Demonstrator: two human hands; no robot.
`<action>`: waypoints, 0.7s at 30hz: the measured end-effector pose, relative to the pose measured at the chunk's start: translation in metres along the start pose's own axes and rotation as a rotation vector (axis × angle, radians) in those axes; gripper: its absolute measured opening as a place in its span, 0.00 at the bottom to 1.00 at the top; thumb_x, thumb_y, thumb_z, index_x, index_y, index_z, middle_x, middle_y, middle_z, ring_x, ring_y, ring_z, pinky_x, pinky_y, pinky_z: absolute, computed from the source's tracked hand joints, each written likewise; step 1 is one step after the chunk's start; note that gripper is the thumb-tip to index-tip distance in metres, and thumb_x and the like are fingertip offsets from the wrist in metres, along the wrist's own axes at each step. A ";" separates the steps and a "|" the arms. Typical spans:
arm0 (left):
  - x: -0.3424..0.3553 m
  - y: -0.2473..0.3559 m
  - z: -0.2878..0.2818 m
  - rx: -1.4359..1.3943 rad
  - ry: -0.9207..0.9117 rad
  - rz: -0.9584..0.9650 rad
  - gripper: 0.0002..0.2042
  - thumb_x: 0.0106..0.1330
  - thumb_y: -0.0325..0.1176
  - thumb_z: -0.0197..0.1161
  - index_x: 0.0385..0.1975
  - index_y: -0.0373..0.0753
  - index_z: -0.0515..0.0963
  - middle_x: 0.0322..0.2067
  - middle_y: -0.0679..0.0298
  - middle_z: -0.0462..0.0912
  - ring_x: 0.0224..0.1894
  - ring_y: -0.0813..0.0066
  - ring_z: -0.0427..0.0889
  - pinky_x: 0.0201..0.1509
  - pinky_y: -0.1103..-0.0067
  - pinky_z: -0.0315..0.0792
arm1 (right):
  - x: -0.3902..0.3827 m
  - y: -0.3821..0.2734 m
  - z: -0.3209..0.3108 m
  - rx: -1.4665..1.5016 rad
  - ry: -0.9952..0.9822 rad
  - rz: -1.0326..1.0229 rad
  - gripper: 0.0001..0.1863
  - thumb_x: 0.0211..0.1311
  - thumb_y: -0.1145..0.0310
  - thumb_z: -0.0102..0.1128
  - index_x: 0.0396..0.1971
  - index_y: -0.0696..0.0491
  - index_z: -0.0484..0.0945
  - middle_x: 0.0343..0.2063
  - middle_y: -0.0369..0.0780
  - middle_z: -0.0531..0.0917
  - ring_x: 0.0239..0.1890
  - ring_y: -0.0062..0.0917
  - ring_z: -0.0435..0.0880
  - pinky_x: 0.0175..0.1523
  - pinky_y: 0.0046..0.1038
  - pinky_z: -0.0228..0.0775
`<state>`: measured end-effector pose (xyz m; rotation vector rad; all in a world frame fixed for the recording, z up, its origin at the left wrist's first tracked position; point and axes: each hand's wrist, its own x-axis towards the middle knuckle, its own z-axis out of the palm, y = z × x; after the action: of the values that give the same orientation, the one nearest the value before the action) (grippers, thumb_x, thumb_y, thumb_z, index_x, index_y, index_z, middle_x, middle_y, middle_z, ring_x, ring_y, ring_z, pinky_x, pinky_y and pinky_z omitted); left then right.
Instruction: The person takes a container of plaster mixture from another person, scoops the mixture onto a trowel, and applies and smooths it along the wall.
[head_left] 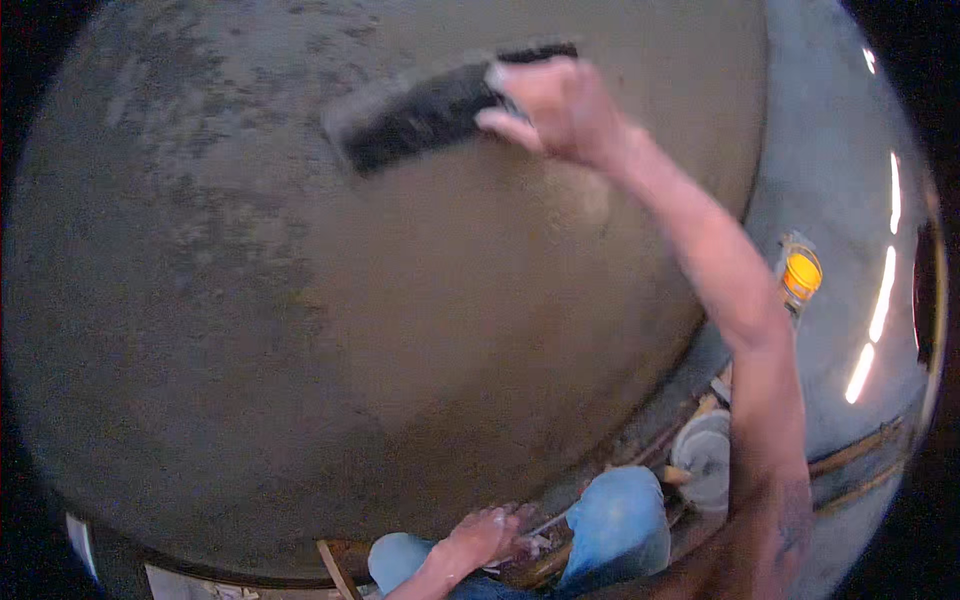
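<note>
My right hand (560, 105) reaches far out over a broad grey-brown surface of wet mortar or concrete (480, 290). Its fingers are closed on a long dark float (420, 115), blurred by motion, whose blade lies slanted across that surface; the handle is mostly hidden by the hand. Low in the picture, my left hand (488, 535) is by my knee, at the near edge of the surface. Its fingers look loosely stretched out, and I see no tool in it.
Beyond the curved right edge stands a yellow bucket (802, 273) on a smooth grey floor (840, 190). A pale round bucket (706, 455) sits beside my right knee (620, 515). Wooden strips (340, 568) lie along the near edge. The far-left surface (190, 90) looks rougher.
</note>
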<state>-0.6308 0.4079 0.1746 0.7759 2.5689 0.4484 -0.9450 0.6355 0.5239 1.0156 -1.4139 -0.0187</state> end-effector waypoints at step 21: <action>0.067 -0.008 -0.051 -0.242 0.239 0.112 0.23 0.69 0.41 0.62 0.58 0.35 0.74 0.55 0.44 0.79 0.58 0.44 0.78 0.63 0.60 0.72 | -0.286 0.126 -0.213 1.219 0.000 1.676 0.13 0.71 0.56 0.61 0.30 0.48 0.78 0.18 0.29 0.77 0.20 0.15 0.76 0.25 0.25 0.72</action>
<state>-0.7098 0.4312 0.1954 0.8231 2.6251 0.9186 -0.9063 0.9929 0.4069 0.3568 -1.8560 2.2314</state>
